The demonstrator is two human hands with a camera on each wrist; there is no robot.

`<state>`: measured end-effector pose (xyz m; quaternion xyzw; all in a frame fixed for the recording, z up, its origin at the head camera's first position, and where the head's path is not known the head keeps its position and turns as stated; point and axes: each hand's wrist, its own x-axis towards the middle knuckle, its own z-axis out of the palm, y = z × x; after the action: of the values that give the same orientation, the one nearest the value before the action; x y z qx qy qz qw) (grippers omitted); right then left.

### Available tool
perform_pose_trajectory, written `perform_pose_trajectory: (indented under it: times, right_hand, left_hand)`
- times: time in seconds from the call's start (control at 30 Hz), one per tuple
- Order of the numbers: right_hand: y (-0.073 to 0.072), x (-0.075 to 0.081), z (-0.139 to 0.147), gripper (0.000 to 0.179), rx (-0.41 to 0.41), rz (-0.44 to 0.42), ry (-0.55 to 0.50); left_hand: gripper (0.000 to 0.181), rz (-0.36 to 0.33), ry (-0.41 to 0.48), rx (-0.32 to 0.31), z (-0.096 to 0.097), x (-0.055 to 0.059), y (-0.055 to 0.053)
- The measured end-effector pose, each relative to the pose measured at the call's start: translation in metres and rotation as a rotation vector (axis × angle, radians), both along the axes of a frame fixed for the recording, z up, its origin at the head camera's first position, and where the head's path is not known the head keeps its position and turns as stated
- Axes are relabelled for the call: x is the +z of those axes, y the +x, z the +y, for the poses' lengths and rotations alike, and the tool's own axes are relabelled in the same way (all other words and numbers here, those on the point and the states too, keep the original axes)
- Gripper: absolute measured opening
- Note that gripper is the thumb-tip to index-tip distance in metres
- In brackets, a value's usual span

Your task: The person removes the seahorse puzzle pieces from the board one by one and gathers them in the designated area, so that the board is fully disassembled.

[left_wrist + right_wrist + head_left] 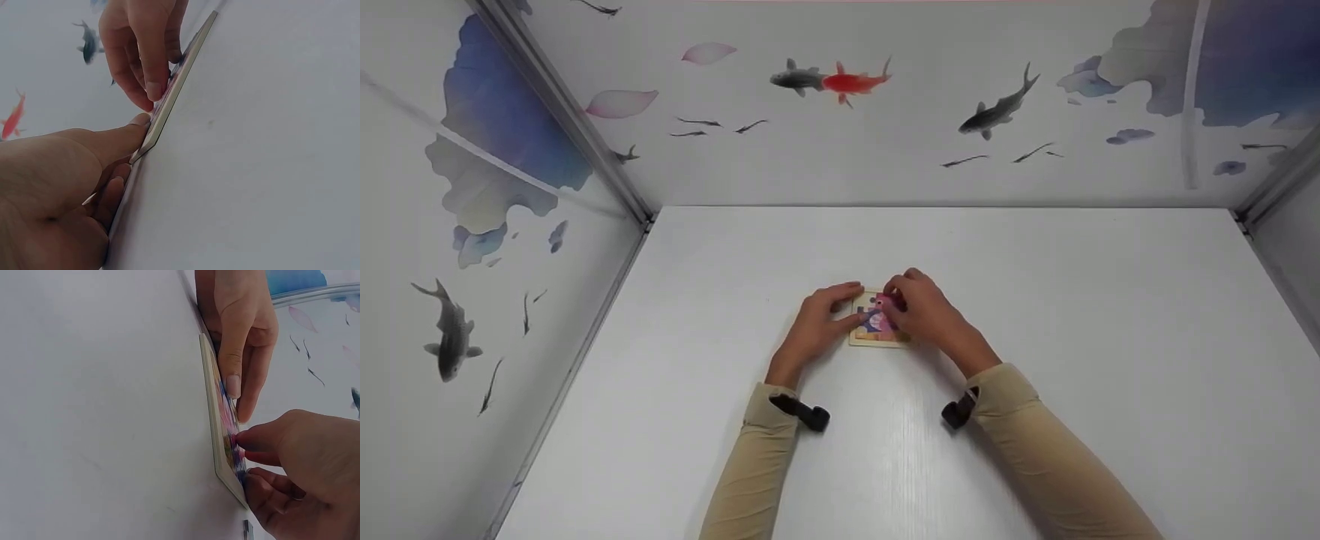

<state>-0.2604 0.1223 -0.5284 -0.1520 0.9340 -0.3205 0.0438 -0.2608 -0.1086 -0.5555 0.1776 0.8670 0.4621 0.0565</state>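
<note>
A small square jigsaw puzzle (877,343) lies on the white table, with a pale frame and pink, purple and orange pieces. My left hand (815,324) grips its left side; the thumb lies over the pieces and the fingers reach along the edge. In the left wrist view the puzzle's pale edge (173,101) shows beside that thumb. Over the upper right part, my right hand (930,313) has its fingers curled, pinching a puzzle piece mostly hidden by the fingertips. In the right wrist view, the right thumb and fingers (264,439) touch the colourful surface.
The white table (1110,315) spreads around the puzzle. A back wall (885,165) with painted fish and a left side wall (405,420) border it. Each sleeve cuff carries a black wrist camera, the left one (810,415) and the right one (958,411).
</note>
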Motion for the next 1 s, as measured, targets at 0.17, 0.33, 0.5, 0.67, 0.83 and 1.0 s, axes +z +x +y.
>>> perform_pose_trajectory:
  times: [0.17,0.33,0.5,0.67,0.83,1.0]
  right_hand:
    - [0.0027,0.0014,0.0000,0.030,-0.017,0.025,0.029]
    - [0.0027,0.0018,0.0008,0.029,-0.012,0.059,0.051]
    - [0.0015,0.0027,0.0015,0.030,0.000,0.070,0.071]
    - [0.0011,0.0030,0.0009,0.030,-0.002,0.060,0.076]
    - [0.0015,0.0024,-0.0008,0.031,-0.007,0.055,0.086]
    - [-0.0001,0.0029,-0.0003,0.032,0.017,0.045,0.086]
  left_hand:
    - [0.055,-0.012,-0.026,-0.018,0.0023,0.0037,0.0004]
    - [0.057,0.004,-0.057,-0.043,0.0028,0.0065,-0.0008]
    - [0.061,-0.001,-0.067,-0.051,0.0025,0.0070,-0.0012]
    - [0.065,-0.004,-0.083,-0.056,0.0023,0.0061,-0.0014]
    - [0.066,-0.008,-0.088,-0.057,0.0021,0.0061,-0.0017]
    - [0.065,-0.003,-0.081,-0.053,0.0014,0.0052,-0.0021]
